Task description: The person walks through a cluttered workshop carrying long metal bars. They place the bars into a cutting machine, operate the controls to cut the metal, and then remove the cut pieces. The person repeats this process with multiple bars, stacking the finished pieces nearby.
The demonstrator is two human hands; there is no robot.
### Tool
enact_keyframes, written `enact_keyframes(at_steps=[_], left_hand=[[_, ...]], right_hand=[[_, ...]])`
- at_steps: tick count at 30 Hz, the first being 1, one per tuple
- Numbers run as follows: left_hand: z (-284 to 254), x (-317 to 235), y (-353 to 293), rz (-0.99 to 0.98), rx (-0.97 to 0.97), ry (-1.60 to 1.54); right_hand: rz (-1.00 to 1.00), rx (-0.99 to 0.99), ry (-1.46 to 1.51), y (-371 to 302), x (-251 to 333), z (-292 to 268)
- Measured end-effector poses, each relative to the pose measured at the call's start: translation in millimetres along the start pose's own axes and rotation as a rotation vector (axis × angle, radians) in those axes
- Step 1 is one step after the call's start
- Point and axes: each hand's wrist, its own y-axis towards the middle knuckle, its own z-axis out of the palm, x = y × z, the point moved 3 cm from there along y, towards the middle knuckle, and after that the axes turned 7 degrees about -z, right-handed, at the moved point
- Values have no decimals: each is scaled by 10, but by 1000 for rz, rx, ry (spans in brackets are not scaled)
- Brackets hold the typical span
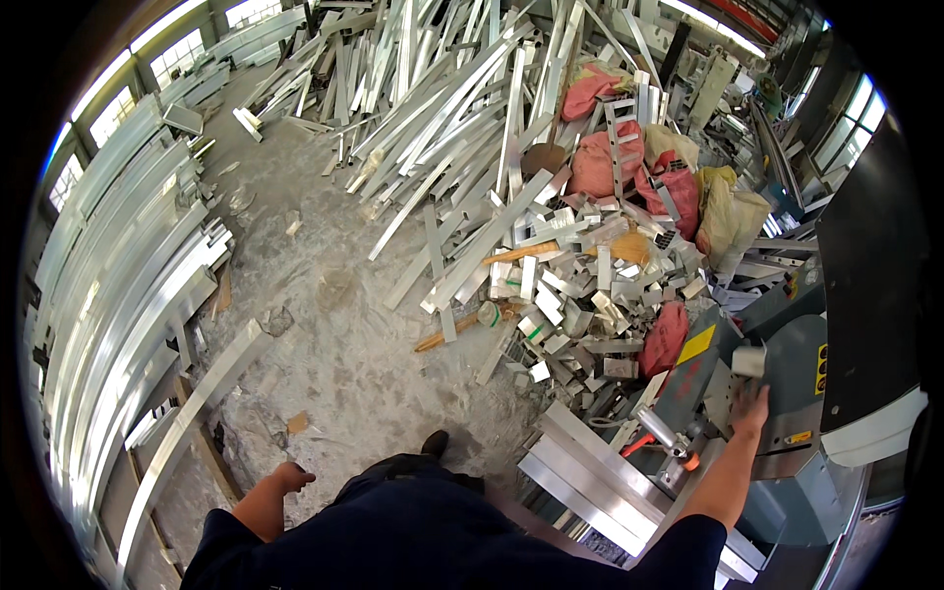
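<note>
I note L hand [290, 478] half-open; R hand [751, 410] just beside small silver rectangular metal block [749, 361], can't tell grip (blurred); poss. drop if loose.

Bright paned windows [178, 59] flank a dusty grey floor [324, 334].

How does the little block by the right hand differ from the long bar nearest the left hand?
The block is short and compact; the bar is long. The block is at the right hand, by the grey machine; the bar lies left of the left hand. Both look silvery.
</note>
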Motion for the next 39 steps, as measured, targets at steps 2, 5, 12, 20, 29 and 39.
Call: enact_keyframes(at_steps=[2, 5, 12, 20, 29, 39], left_hand=[[19, -1, 107, -12, 15, -49], [64, -117, 280, 37, 12, -86], [79, -742, 697, 194, 57, 66], [-195, -1872, 836, 399, 28, 201], [-256, -2725, 780, 595, 0, 250], [-24, -2678, 969, 502, 141, 331]], right_hand=[[-48, 75, 52, -216, 328, 266], [-46, 166, -182, -457, 469, 235], [-377, 147, -1053, -2072, 358, -424], [18, -243, -1554, -4409, 298, -2332], [192, -210, -1724, -5253, 273, -1557], [176, -253, -1510, -5118, 935, -794]])
